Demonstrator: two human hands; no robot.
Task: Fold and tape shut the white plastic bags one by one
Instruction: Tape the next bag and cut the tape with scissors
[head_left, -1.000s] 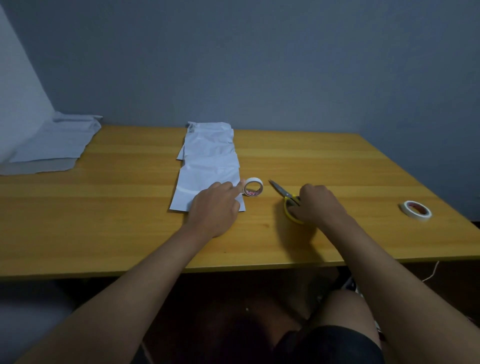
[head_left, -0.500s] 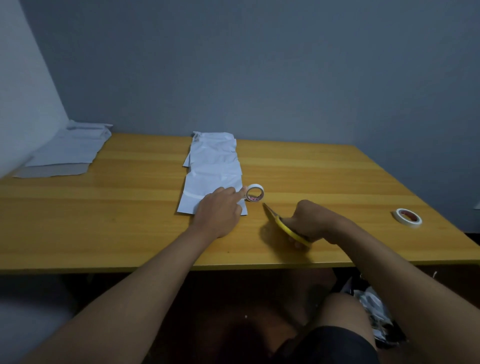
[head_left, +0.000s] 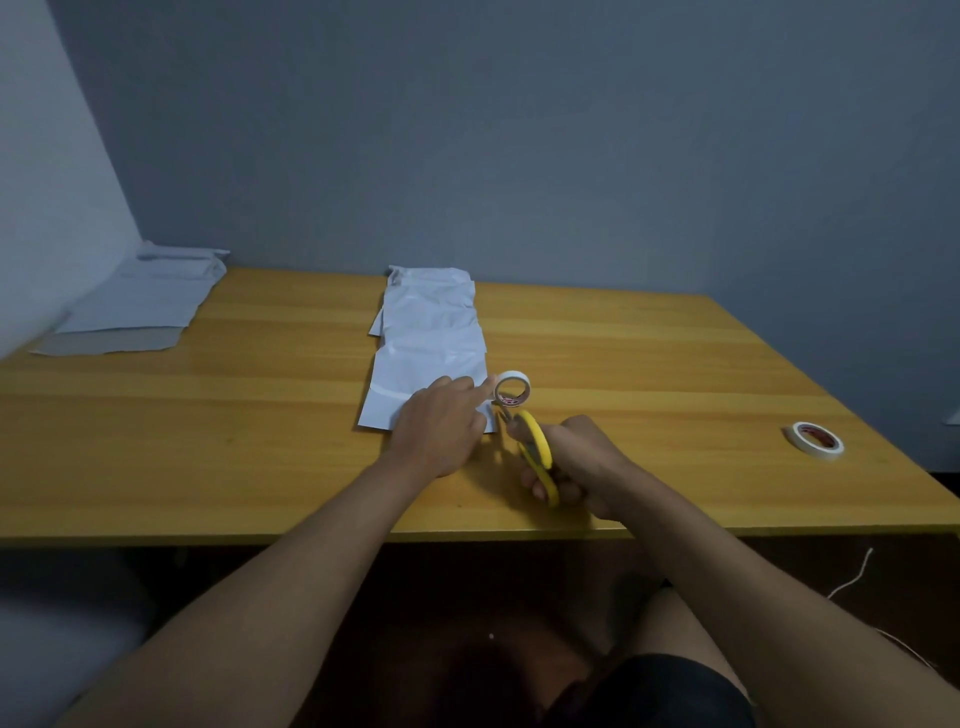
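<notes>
Bare table (head_left: 649, 364) between upright tape roll (head_left: 512, 388) and flat tape roll (head_left: 813, 439) near right edge; bag stack (head_left: 137, 306) fills far-left corner.

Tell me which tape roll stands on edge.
The tape roll beside the white bag, at the left hand's fingertip; its hole faces the camera. The other roll, far right, lies flat.

Left hand (head_left: 439, 426) pressing white bag (head_left: 431, 345) beside tape roll (head_left: 511, 388), right hand (head_left: 576, 462) gripping yellow scissors (head_left: 535, 449)

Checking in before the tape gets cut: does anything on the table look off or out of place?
Nothing stands out. The folded bag lies flat, the left hand steadies the upright tape roll, and the right hand holds the scissors.
</notes>
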